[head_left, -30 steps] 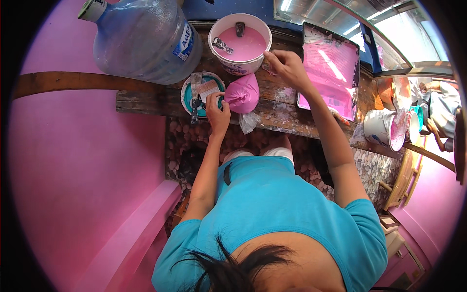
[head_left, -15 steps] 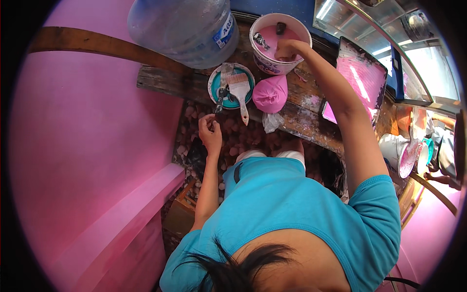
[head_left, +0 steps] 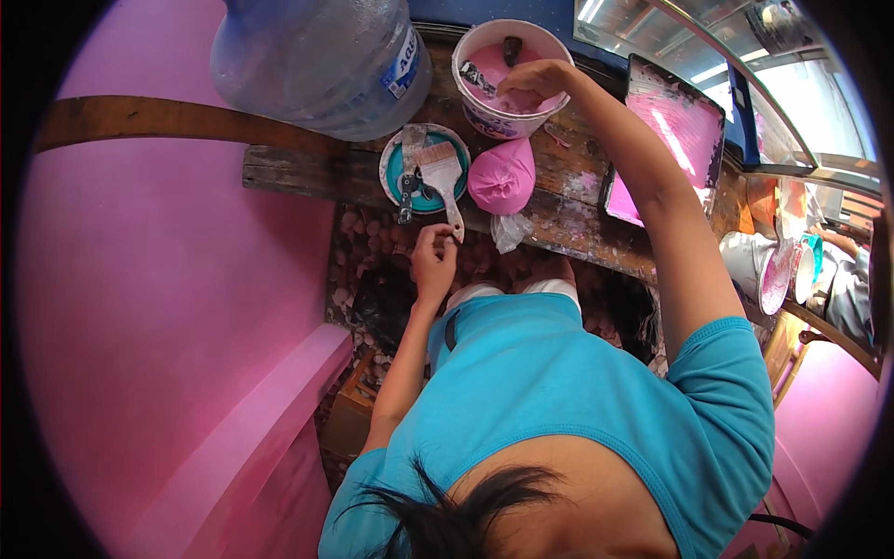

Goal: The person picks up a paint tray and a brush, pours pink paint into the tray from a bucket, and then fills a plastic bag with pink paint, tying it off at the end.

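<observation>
Lower than a second ago, your left hand (head_left: 435, 259) has slipped off the lid (head_left: 386, 177) to the end of the brush (head_left: 441, 170), thumb and forefinger close together, contact unclear; your right hand (head_left: 533, 84) has moved from outside the bucket (head_left: 494, 117) to inside its mouth, fingers bent, any pinch impossible to tell.

At upper left stands a clear bluish jug (head_left: 321, 70). Just right, the teal lid bears a scraper (head_left: 407, 191) and that brush. Near upper centre sit a twisted pink bag (head_left: 501, 177) and the bucket, with pink paint (head_left: 535, 44) inside; then a pink-coated tray (head_left: 670, 126) and a tipped, pink-smeared pail (head_left: 745, 256).

Pink wall (head_left: 186, 279) fills the left; a paint-spattered plank bench (head_left: 577, 224) crosses the top, above a pebble-patterned floor (head_left: 356, 224).
</observation>
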`<state>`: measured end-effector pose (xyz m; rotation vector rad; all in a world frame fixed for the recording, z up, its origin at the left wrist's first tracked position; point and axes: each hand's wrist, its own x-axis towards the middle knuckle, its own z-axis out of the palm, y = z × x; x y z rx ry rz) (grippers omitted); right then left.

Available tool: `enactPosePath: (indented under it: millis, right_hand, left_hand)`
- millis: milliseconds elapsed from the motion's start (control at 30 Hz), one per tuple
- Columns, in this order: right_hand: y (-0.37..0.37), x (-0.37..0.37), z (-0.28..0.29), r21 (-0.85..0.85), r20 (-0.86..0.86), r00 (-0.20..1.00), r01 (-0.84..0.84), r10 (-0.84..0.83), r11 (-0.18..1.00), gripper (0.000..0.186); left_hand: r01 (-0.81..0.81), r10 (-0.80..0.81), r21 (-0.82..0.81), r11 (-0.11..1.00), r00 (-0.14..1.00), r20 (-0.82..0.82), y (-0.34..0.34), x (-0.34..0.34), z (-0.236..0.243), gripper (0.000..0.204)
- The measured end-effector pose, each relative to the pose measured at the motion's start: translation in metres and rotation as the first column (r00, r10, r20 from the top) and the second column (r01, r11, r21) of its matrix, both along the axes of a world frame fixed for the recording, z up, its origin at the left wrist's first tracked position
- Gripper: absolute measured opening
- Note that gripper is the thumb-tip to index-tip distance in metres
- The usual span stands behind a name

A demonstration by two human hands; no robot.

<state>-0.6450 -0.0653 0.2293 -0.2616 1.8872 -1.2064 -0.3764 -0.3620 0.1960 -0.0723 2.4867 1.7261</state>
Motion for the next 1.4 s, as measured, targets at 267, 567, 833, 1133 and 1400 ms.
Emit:
enactPosePath:
  millis: [267,567,833,1133,1400]
  right_hand:
    - [-0.006,0.001,0.013,0.189,0.169,0.977,0.094,-0.127,0.978,0.031]
    - [-0.003,-0.010,-0.012,0.456,-0.320,0.795,-0.349,0.516,0.819,0.022]
    - [-0.005,0.013,0.053,-0.077,0.373,0.908,0.236,-0.191,0.969,0.020]
    - [0.093,0.099,0.108,-0.152,0.426,0.876,0.318,-0.228,0.936,0.031]
    - [0.175,0.227,-0.002,0.088,0.188,0.855,0.476,-0.484,0.875,0.033]
  left_hand:
    - [0.495,-0.530,0.215,0.842,0.834,0.153,0.163,-0.025,-0.011,0.019]
    - [0.311,-0.330,0.139,0.940,0.932,0.151,0.264,-0.055,-0.039,0.028]
    - [0.307,-0.383,0.294,0.905,0.888,0.253,0.219,-0.060,-0.051,0.022]
    - [0.176,-0.384,0.445,0.878,0.814,0.436,0.100,-0.032,-0.013,0.018]
    - [0.149,-0.326,0.354,0.923,0.790,0.520,0.048,-0.006,-0.012,0.019]
